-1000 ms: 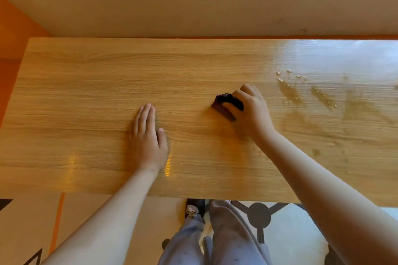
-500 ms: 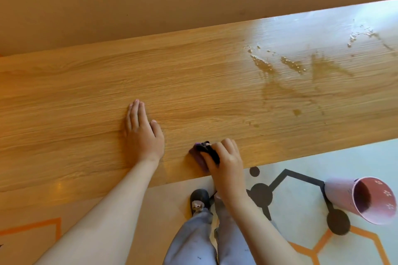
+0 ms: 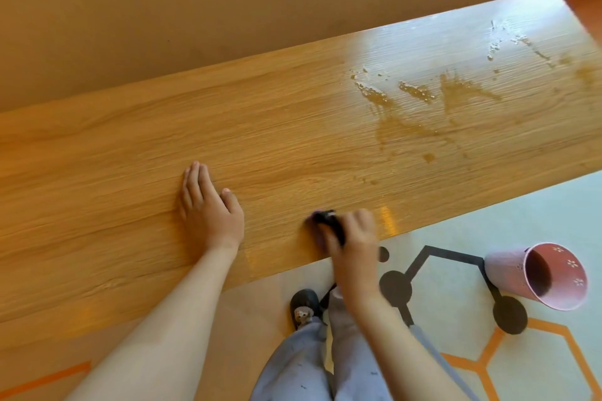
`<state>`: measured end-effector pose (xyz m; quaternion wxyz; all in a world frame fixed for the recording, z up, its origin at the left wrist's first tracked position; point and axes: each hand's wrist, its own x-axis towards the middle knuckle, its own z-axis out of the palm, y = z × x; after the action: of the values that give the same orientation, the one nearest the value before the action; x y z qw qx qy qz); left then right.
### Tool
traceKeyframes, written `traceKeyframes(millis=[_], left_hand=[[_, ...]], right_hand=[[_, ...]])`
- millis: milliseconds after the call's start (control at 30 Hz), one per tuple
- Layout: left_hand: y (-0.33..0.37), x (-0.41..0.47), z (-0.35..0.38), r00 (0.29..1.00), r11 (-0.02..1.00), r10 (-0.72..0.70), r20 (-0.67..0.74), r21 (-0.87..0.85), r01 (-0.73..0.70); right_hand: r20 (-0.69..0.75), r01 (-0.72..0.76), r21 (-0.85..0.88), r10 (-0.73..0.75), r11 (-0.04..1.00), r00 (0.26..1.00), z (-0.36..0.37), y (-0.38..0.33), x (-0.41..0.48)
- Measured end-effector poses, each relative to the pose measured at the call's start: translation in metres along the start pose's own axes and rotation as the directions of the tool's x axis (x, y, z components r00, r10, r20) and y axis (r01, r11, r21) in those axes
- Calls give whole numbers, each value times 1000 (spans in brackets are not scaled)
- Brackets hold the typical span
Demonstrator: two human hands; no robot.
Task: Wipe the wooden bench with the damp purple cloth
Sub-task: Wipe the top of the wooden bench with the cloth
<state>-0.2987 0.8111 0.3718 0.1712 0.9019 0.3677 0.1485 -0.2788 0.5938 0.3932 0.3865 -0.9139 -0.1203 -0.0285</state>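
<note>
- I am looking down on a long light-brown wooden surface (image 3: 293, 140) that runs from the lower left of the frame to the upper right. A plain tan wall (image 3: 195, 10) fills the top of the frame behind it.
- The left hand (image 3: 211, 215) lies flat on the surface left of centre, palm down. Its fingers are straight and close together, the thumb is out to the right, and it holds nothing.
- The right hand (image 3: 353, 238) is at the near edge of the surface, just right of centre, and is blurred. Its fingers are curled over a crumpled dark purple cloth (image 3: 325, 220), gripping it against the wood.
- The cloth shows at the upper left of that hand, touching the surface close to the near edge and apart from the left hand.
- Wet amber streaks and beaded droplets (image 3: 407, 114) spread over the upper right stretch of the surface, well apart from the cloth, under a bright sheen.
- On the pale floor (image 3: 456, 221) at lower right, a pink cup with small white flower marks (image 3: 537, 273) lies on its side with its mouth turned to the right.
- The floor carries black lines and dots and orange hexagon outlines.
- At bottom centre I see grey trousers (image 3: 309, 368) and a dark shoe (image 3: 304, 303).
</note>
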Motion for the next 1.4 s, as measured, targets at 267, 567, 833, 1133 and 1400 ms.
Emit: traceKeyframes(millis=[267,567,833,1133,1400], left_hand=[[2,0,1,1000,1000,15,-23,7,-15],[2,1,-1,1000,1000,8,8,26,-8],[2,1,0,1000,999,4,7,45,-4],[6,-1,-4,999,998,-13,45,64,10],[30,7,-8,977,987,159,145,11,-162]], right_hand=[[25,47,-53,-46,997,999,-36,33,13],[-180,-226,-133,200,965,963,-39,40,37],[-125,-71,-111,57,991,991,-19,31,59],[-128,-153,-180,131,972,983,-27,30,70],[-34,-59,-113,55,992,998,-32,40,99]])
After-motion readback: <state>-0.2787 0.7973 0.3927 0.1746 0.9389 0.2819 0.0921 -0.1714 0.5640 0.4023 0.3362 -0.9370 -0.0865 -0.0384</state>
